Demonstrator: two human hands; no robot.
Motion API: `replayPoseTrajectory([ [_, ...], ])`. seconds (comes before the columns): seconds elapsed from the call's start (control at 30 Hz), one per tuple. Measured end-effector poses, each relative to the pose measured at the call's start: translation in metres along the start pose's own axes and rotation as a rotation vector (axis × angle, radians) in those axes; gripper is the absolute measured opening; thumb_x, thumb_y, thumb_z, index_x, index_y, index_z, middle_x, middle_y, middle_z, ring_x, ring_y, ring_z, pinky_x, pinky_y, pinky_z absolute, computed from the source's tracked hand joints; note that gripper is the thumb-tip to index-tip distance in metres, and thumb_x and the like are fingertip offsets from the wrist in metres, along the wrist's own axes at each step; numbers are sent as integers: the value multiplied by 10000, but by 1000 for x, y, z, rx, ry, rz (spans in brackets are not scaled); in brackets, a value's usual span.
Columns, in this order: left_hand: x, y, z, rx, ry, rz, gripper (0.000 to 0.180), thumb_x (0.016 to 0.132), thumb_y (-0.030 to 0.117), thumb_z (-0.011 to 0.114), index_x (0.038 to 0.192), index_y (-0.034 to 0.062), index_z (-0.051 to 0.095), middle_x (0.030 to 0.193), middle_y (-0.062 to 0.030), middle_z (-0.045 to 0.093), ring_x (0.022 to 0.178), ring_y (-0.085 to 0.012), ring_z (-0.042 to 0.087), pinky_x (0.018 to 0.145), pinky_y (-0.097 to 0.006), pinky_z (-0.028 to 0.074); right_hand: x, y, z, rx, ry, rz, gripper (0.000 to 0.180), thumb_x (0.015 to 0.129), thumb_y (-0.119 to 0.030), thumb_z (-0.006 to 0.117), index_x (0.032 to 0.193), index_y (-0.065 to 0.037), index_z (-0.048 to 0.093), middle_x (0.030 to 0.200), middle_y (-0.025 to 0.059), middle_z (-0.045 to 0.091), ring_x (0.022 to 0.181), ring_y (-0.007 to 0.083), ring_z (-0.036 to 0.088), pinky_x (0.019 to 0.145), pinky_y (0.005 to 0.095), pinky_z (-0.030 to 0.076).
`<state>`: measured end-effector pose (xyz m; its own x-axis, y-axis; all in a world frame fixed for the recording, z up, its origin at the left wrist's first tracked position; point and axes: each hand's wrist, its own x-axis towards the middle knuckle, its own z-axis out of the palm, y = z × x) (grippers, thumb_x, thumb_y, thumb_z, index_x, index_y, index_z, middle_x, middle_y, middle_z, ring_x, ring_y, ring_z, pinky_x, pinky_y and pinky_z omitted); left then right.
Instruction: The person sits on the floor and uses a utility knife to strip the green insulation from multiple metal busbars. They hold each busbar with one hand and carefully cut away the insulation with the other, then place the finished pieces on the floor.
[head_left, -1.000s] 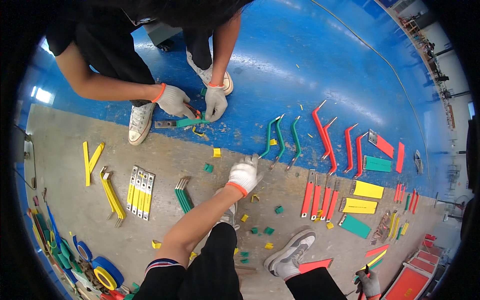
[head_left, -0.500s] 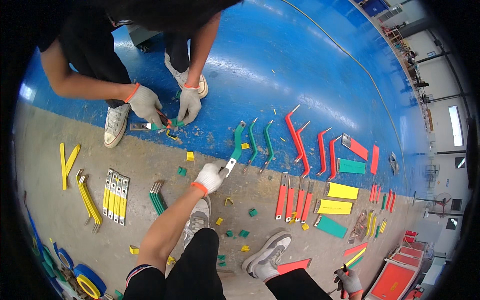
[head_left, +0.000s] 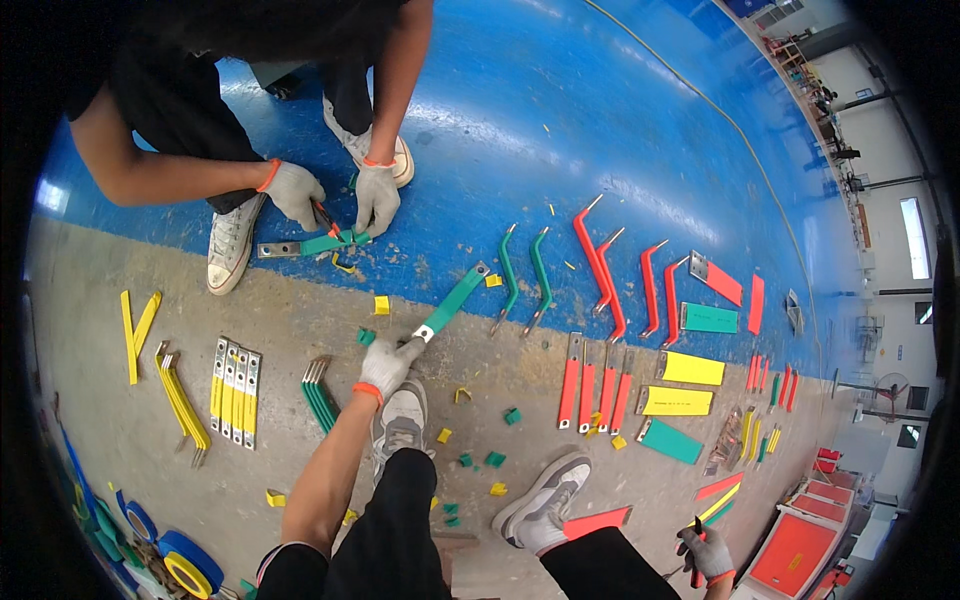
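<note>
My left hand [head_left: 391,367], in a white glove with an orange cuff, is closed on the near bare-metal end of a green-sleeved busbar [head_left: 454,300]. The bar slants away up to the right, with holes at its metal ends. At the lower right, my right hand [head_left: 708,556], also gloved, is closed round a tool with red-and-black handles [head_left: 690,548]; its exact kind is unclear. Two thin bent green bars [head_left: 541,268] lie to the right of the held busbar. Bent yellow bars [head_left: 181,398] and bent green bars [head_left: 320,394] lie left of my left arm.
Opposite me, a crouching co-worker's gloved hands [head_left: 375,197] work a red-handled tool on another green busbar [head_left: 322,243]. Red bars [head_left: 590,385], yellow flat bars [head_left: 678,402] and sleeve scraps [head_left: 513,416] lie around. Tape rolls [head_left: 187,565] are at lower left; a red cabinet [head_left: 790,553] stands right.
My left hand has moved slightly left and nearer to me with the green busbar, which now slants more to the right. My right hand has shifted a little; the co-worker's tool and bar have moved.
</note>
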<state>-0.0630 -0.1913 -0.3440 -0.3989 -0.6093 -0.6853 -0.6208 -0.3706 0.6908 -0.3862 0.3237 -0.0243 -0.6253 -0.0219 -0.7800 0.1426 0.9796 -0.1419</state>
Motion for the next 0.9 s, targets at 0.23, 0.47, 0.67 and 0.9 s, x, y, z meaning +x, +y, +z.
replayPoseTrajectory([
  [0.23, 4, -11, -3, 567, 542, 401, 296, 875, 242, 710, 1124, 83, 721, 992, -205, 711, 948, -416, 686, 828, -523, 550, 0, 0, -2, 47, -6, 17, 267, 1028, -243, 637, 1053, 18, 683, 734, 89, 709, 489, 128, 571, 456, 300, 469],
  [0.47, 35, 50, 27, 642, 276, 365, 624, 852, 285, 758, 1396, 73, 536, 1090, -242, 691, 1046, -448, 669, 878, -524, 556, 4, 11, -3, 47, -5, 5, 284, 1022, -261, 647, 1061, 18, 683, 739, 93, 710, 481, 133, 575, 453, 299, 470],
  [0.67, 76, 48, 21, 506, 111, 221, 393, 885, 179, 651, 1254, 43, 645, 1053, -262, 727, 1016, -445, 694, 860, -493, 564, 4, 3, 2, -14, -13, -24, 295, 1017, -275, 653, 1064, 14, 687, 749, 92, 713, 483, 137, 575, 461, 307, 478],
  [0.9, 2, 81, -25, -235, -306, 312, 390, 930, 207, 681, 1267, 11, 688, 795, -52, 646, 709, -141, 601, 662, -305, 480, 7, 14, -1, -26, 2, -22, 304, 1007, -284, 664, 1059, 15, 688, 755, 98, 718, 492, 140, 579, 468, 304, 477],
])
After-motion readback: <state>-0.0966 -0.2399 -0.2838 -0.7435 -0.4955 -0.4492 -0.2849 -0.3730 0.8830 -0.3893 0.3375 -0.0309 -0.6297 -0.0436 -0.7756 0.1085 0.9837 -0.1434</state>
